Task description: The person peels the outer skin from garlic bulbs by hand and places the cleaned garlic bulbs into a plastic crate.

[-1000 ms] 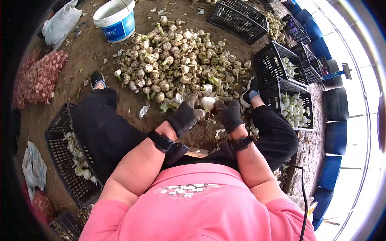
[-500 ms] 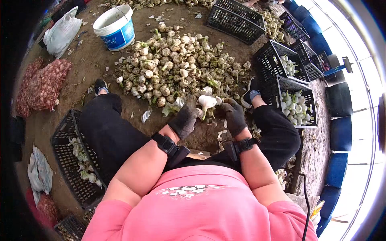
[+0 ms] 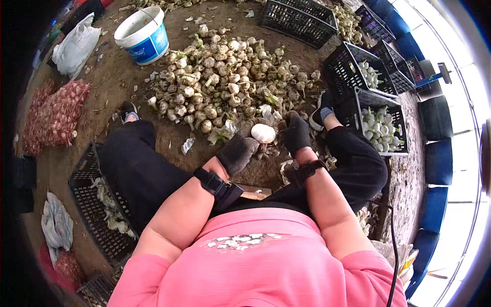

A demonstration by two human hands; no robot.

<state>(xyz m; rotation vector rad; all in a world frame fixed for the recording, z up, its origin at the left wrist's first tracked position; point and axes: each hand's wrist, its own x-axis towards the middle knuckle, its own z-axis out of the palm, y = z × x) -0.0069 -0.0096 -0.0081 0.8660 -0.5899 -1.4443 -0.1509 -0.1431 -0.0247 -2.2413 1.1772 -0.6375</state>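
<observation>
A whitish garlic bulb (image 3: 263, 133) is between my two dark-gloved hands, above the soil. My left hand (image 3: 238, 154) is closed at the bulb's lower left side, its fingertips against it. On the other side, my right hand (image 3: 296, 135) is curled close to the bulb, with a narrow gap showing. Whatever its fingers may hold is hidden. Just beyond the hands lies a big heap of soil-stained garlic bulbs (image 3: 209, 77) with short green stems. Loose papery skins (image 3: 188, 146) are scattered at the heap's near edge.
At my right stands a black crate (image 3: 404, 149) of cleaned garlic, with more crates behind. A black crate (image 3: 84, 176) with leafy scraps is by my left leg. A white-blue bucket (image 3: 148, 51) and red net sacks (image 3: 64, 110) stand at the left.
The bulb has turned, so its stem no longer hangs toward me and its round side shows. My right hand has drawn slightly up. The view has shifted a little.
</observation>
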